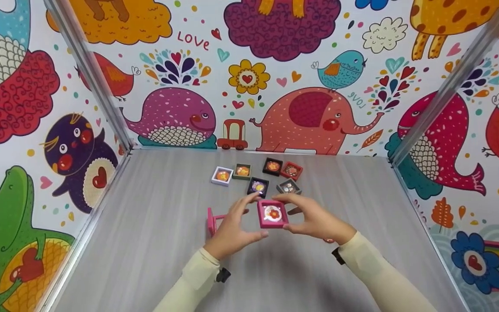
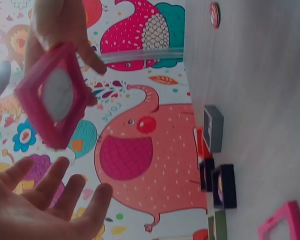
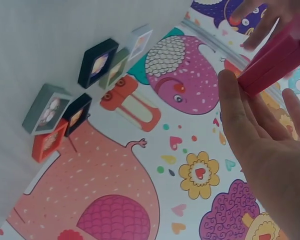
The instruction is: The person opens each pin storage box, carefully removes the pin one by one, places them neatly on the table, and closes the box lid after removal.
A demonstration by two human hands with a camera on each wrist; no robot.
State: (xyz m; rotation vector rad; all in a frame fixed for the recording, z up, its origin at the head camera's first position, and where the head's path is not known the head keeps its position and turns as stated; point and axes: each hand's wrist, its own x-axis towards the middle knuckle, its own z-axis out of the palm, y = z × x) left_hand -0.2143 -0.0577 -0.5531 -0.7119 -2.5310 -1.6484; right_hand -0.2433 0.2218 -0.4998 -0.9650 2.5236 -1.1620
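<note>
Nearest: left hand (image 1: pixel 235 230) released, fingers spread just beside the held frame, thumb apart from it. Right hand (image 1: pixel 320 219) grasps the pink square frame (image 1: pixel 272 214), thumb and fingers at its edge, raised above the grey table (image 1: pixel 154 255). Red disc (image 1: pixel 328 240) lies partly hidden by the right wrist; pink open piece (image 1: pixel 210 222) stands left. Farther: six small frames (image 1: pixel 258 187), then printed wall (image 1: pixel 241 43).

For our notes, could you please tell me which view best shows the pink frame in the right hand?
The head view: the pink frame faces the camera, showing its red-and-white round picture. The left wrist view shows it tilted, with a pale disc; the right wrist, mainly its side.
</note>
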